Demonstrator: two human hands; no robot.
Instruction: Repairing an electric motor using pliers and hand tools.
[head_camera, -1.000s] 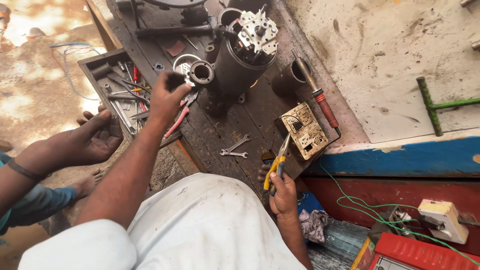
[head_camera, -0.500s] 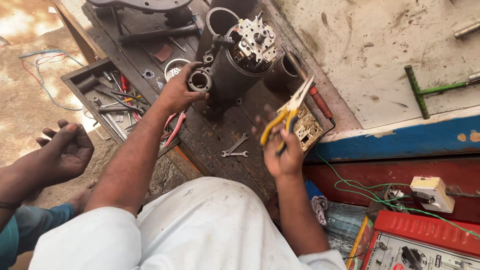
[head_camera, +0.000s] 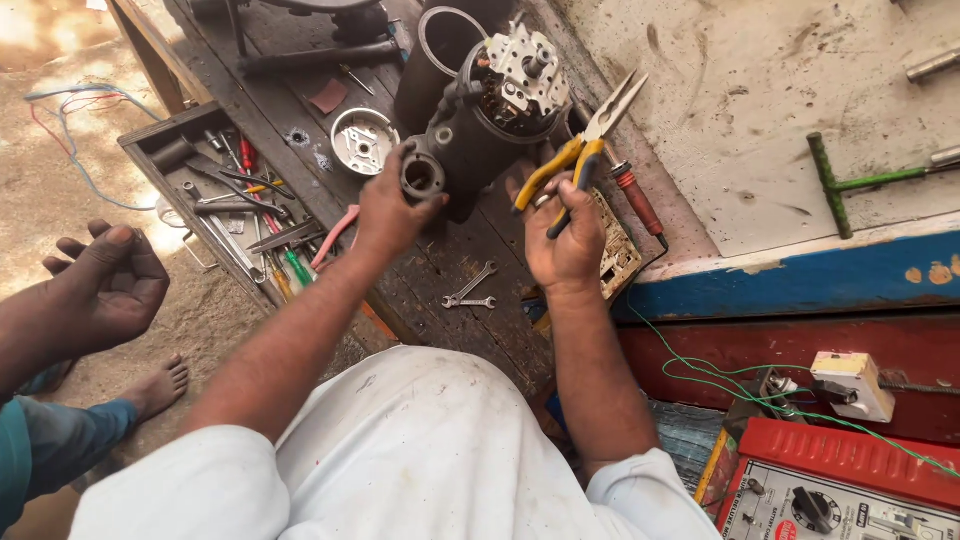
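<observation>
Closed around the lower end of a dark motor housing (head_camera: 470, 140), the left hand (head_camera: 390, 205) has its grip on the round bearing boss there, thumb and fingers wrapped about the rim so the housing tilts up off the worktop (head_camera: 440, 275). At the housing's upper end sits a pale metal plate with terminals and windings showing beneath it. Just to the right, the right hand (head_camera: 565, 240) has its grip shut on the yellow-and-blue handles of a pair of long-nose pliers (head_camera: 585, 140); the jaws stand slightly parted and point up toward the terminal plate, not touching it as far as can be seen. Under that hand lies a cream perforated cover (head_camera: 622, 255), and beside it a red-handled screwdriver (head_camera: 640, 200). Near the left wrist lie pink-handled pliers (head_camera: 335, 235), and between the two forearms a pair of small spanners (head_camera: 470, 290) rests on the dark wood. A round silver end cap (head_camera: 362, 140) lies beyond the left hand. Further left, an open tool tray (head_camera: 240, 195) holds screwdrivers and spanners. At the far left another person's hand (head_camera: 105, 285) hangs loosely curled, well apart from the work, with a bare foot (head_camera: 160, 385) below it. At lower right sits a red meter box (head_camera: 850, 485) with a green wire (head_camera: 720, 385) trailing to it.
</observation>
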